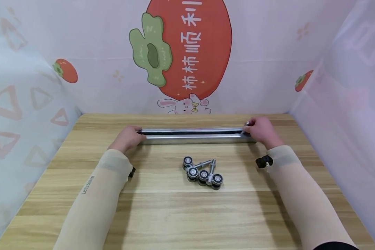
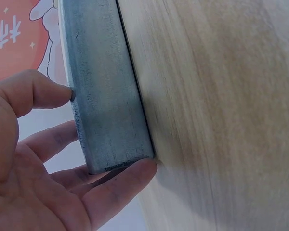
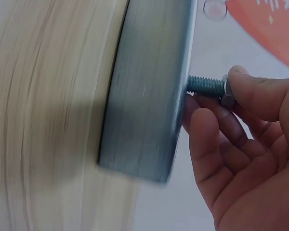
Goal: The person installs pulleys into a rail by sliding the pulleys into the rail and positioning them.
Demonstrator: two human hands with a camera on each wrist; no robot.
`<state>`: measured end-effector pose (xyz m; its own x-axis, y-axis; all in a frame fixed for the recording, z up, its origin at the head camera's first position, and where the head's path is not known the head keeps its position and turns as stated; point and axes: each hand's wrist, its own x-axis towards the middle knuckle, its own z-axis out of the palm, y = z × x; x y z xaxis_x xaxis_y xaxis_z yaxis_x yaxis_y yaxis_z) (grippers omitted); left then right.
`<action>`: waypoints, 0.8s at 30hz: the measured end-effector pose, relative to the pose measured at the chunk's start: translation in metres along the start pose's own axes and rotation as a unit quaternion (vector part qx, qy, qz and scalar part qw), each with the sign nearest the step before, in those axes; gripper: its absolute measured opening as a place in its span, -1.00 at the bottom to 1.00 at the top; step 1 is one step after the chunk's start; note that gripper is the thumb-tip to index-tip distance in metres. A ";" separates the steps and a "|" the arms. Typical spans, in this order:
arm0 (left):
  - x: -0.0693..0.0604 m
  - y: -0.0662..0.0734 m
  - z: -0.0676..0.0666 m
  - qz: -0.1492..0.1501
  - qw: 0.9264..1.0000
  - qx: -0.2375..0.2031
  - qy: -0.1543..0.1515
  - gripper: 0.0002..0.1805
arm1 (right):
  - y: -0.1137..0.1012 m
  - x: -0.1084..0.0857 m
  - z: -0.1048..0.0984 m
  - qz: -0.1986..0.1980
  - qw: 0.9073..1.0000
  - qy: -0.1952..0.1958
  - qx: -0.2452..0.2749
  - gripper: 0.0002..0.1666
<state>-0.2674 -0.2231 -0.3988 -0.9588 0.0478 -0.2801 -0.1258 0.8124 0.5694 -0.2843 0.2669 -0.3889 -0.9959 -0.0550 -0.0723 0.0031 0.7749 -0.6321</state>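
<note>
Some of the bolt (image 3: 205, 85) pinched between the right fingers (image 3: 208, 144) is hidden behind the rail (image 1: 193, 140), which the left fingers (image 2: 119, 188) grip.

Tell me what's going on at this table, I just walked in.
A person is handling a slotted metal rail that lies across the wooden table. The left hand holds the rail's left end. The right hand, near the other end, pinches a threaded bolt with a nut on it, standing up from the rail; what is inside is hidden. Two wheeled rollers with bolts lie nearer the person.
</note>
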 end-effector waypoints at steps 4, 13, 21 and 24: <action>0.000 0.001 0.000 0.000 1.000 0.000 0.001 -0.29 | -0.012 0.004 0.011 -0.009 1.000 -0.003 -0.006 -0.78; -0.002 0.002 -0.002 0.001 1.000 0.008 0.002 -0.27 | -0.035 0.009 0.023 -0.013 0.999 -0.011 -0.046 -0.80; -0.002 0.003 -0.001 -0.002 1.000 0.004 -0.002 -0.29 | -0.059 0.014 0.038 -0.022 0.996 -0.027 -0.082 -0.80; -0.001 0.002 -0.001 0.001 1.000 0.005 0.001 -0.29 | -0.071 0.015 0.044 -0.029 0.995 -0.032 -0.093 -0.81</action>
<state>-0.2672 -0.2220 -0.3971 -0.9594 0.0493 -0.2779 -0.1211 0.8176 0.5630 -0.2952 0.1837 -0.3794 -0.9862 -0.1374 -0.0927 -0.0761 0.8724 -0.4829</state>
